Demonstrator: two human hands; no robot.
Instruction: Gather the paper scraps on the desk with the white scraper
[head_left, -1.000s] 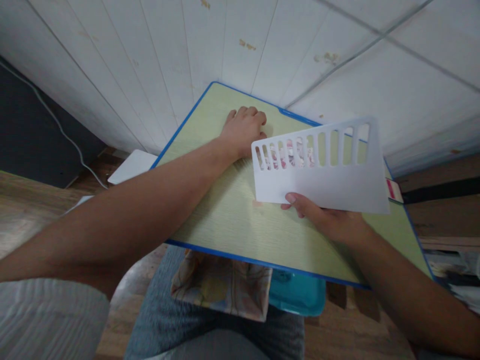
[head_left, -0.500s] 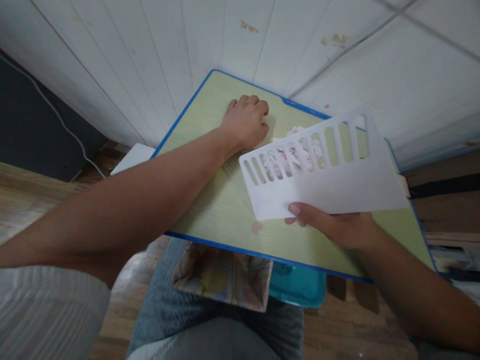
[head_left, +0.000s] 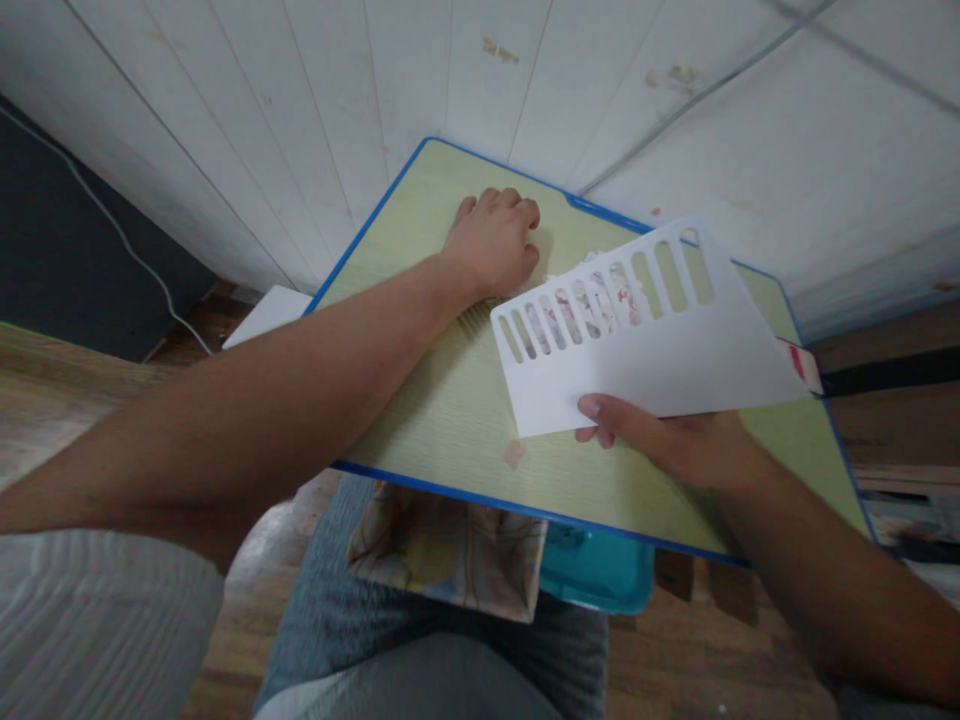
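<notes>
The right hand (head_left: pixel 660 435) grips a white, slotted, plastic-looking sheet (head_left: pixel 637 370), best held steady so pink-and-white scraps (head_left: pixel 624 292) show through; whether the curled left hand (head_left: pixel 495 240) grips anything is unclear.

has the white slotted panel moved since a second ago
Yes. The white slotted panel has moved toward the person: in the head view, its left end now appears closer to the table's near blue edge.

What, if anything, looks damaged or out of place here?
Brownish patches mar the white wall, as if its surface were chipped or stained. Loose pinkish-white scraps, seen through the slotted white sheet, look untidy on the table.
</notes>
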